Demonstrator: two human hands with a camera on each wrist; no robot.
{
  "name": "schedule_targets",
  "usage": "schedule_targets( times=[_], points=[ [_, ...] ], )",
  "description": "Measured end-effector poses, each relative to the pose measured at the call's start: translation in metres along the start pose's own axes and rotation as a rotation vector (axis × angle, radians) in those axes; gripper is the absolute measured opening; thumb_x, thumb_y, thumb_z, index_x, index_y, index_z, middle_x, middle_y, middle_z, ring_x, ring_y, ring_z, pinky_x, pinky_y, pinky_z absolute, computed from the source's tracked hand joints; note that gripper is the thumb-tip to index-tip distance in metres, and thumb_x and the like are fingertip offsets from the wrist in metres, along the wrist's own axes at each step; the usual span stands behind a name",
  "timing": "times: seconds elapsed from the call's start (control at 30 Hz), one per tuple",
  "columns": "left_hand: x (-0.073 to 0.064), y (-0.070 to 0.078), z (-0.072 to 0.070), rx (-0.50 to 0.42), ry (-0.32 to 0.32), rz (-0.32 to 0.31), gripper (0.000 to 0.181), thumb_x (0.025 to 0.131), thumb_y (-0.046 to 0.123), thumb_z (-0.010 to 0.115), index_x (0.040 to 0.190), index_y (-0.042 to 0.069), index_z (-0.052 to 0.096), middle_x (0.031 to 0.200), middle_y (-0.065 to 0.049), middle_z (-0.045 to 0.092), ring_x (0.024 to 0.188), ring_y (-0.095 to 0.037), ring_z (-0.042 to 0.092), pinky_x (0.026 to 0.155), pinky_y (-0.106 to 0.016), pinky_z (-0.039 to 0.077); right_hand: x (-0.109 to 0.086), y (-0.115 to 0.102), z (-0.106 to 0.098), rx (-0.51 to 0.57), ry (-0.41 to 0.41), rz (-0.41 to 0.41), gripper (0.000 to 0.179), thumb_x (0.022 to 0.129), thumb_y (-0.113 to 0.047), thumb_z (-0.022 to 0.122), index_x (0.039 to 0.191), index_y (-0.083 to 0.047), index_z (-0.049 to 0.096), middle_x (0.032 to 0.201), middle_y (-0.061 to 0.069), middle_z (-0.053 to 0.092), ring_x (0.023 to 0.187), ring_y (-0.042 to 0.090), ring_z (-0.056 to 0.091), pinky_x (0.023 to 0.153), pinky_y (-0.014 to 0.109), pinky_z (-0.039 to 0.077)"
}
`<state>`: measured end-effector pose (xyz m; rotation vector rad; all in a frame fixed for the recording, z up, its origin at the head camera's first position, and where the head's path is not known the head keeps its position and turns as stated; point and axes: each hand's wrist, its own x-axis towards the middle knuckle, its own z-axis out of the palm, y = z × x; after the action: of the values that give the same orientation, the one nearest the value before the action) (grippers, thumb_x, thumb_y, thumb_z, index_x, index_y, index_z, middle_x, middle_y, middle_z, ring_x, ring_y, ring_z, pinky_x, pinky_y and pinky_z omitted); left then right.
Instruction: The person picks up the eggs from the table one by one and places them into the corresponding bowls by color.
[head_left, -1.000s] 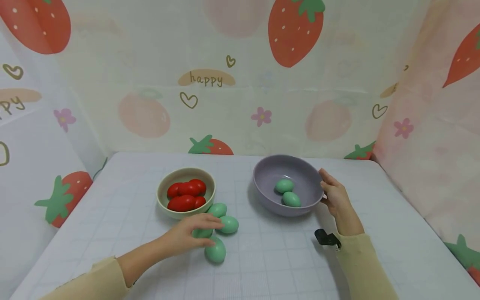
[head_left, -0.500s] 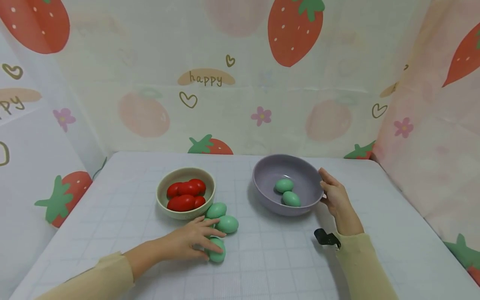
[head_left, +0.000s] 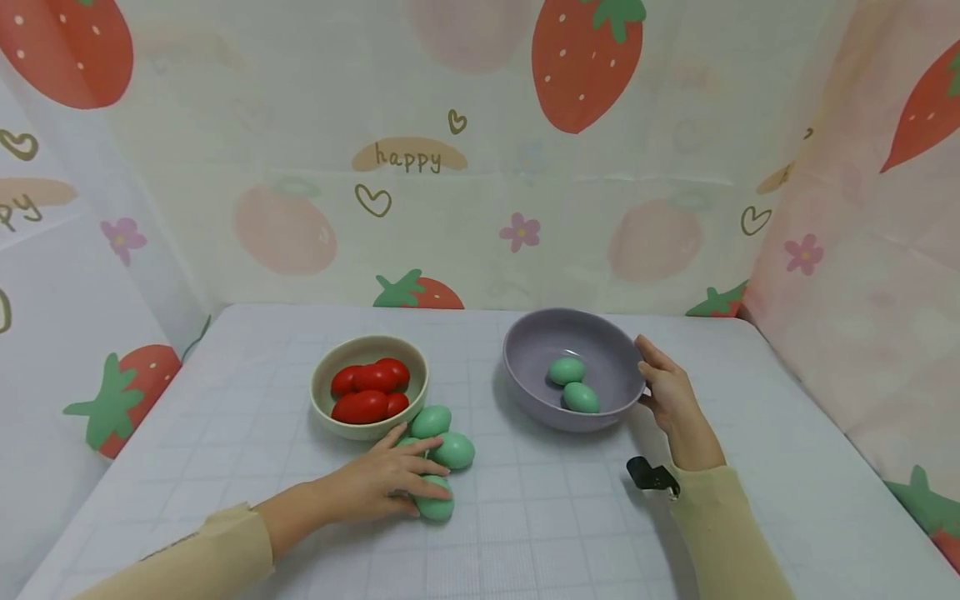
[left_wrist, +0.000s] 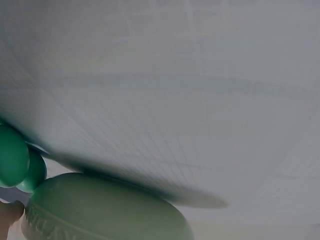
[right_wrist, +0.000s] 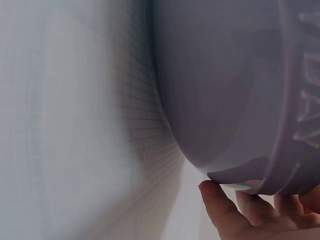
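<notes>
My left hand [head_left: 378,483] reaches over a cluster of green eggs beside the cream bowl [head_left: 322,408]. Its fingers are spread, and one lies across the nearest green egg [head_left: 437,508]. Another green egg [head_left: 453,451] sits at the fingertips, a green egg [head_left: 431,422] lies behind it, and one more is mostly hidden under the hand. In the left wrist view a fingertip [left_wrist: 11,214] shows near the pale bowl. My right hand [head_left: 678,408] grips the right side of the purple bowl [head_left: 525,400], which tilts slightly and contains two green eggs [head_left: 567,371].
Several red eggs [head_left: 362,407] lie in the cream bowl. A white checked cloth [head_left: 525,533] covers the table, which ends at a strawberry-print curtain [head_left: 420,225] behind. A small black device [head_left: 651,476] sits at the right wrist.
My left hand has lowered onto the green eggs and spread its fingers, and the nearest egg has shifted slightly. My right hand and the purple bowl have stayed in place.
</notes>
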<state>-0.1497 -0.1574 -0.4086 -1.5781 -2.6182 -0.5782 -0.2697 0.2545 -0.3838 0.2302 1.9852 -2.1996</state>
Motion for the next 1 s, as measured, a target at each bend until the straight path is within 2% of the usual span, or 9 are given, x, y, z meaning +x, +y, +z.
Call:
schedule_targets(
  times=[0.1, 0.23, 0.37, 0.57, 0.8, 1.0],
  points=[
    [-0.002, -0.004, 0.004, -0.062, 0.039, 0.012, 0.048, 0.078, 0.020, 0.079, 0.125, 0.025, 0.068, 0.123, 0.003, 0.065, 0.136, -0.032, 0.039, 0.102, -0.074, 0.020, 0.000, 0.000, 0.000, -0.002, 0.000, 0.002, 0.053, 0.104, -0.002, 0.031, 0.155, -0.013, 0.018, 0.161, 0.000, 0.010, 0.147, 0.024, 0.005, 0.115, 0.055, 0.014],
    [-0.001, -0.004, 0.002, -0.124, 0.069, -0.002, 0.047, 0.080, 0.020, 0.077, 0.127, 0.022, 0.066, 0.124, 0.001, 0.065, 0.136, -0.032, 0.040, 0.103, -0.072, 0.022, 0.000, 0.000, 0.000, 0.000, 0.000, 0.000, 0.053, 0.104, -0.001, 0.031, 0.154, -0.013, 0.018, 0.161, 0.000, 0.010, 0.147, 0.024, 0.005, 0.115, 0.055, 0.014],
    [0.003, 0.000, -0.004, -0.142, 0.077, -0.041, 0.045, 0.081, 0.019, 0.076, 0.125, 0.018, 0.068, 0.123, -0.001, 0.066, 0.132, -0.036, 0.043, 0.098, -0.072, 0.029, 0.000, 0.000, 0.000, 0.000, 0.000, -0.007, 0.053, 0.104, -0.001, 0.030, 0.154, -0.013, 0.018, 0.161, 0.000, 0.010, 0.147, 0.024, 0.005, 0.115, 0.056, 0.015],
    [0.005, 0.001, -0.005, -0.156, 0.107, -0.048, 0.043, 0.081, 0.018, 0.075, 0.123, 0.015, 0.068, 0.122, -0.003, 0.066, 0.130, -0.039, 0.045, 0.098, -0.068, 0.033, 0.000, 0.000, 0.000, -0.005, 0.003, -0.007, 0.053, 0.104, -0.001, 0.031, 0.154, -0.013, 0.019, 0.161, 0.001, 0.010, 0.147, 0.024, 0.006, 0.115, 0.056, 0.015],
    [0.009, 0.002, -0.007, -0.154, 0.176, -0.042, 0.043, 0.079, 0.013, 0.077, 0.121, 0.012, 0.069, 0.118, -0.006, 0.066, 0.123, -0.039, 0.052, 0.098, -0.059, 0.038, -0.001, -0.001, 0.000, -0.007, 0.003, -0.004, 0.053, 0.104, 0.000, 0.031, 0.154, -0.012, 0.018, 0.161, 0.001, 0.010, 0.147, 0.024, 0.008, 0.115, 0.056, 0.016],
    [0.010, 0.004, -0.008, -0.230, 0.192, -0.105, 0.037, 0.086, 0.011, 0.071, 0.123, 0.014, 0.069, 0.126, -0.012, 0.062, 0.120, -0.031, 0.053, 0.102, -0.044, 0.042, -0.001, -0.001, 0.000, -0.006, -0.004, -0.001, 0.053, 0.104, 0.000, 0.030, 0.154, -0.013, 0.018, 0.161, 0.001, 0.010, 0.147, 0.025, 0.008, 0.115, 0.055, 0.017]
  ],
)
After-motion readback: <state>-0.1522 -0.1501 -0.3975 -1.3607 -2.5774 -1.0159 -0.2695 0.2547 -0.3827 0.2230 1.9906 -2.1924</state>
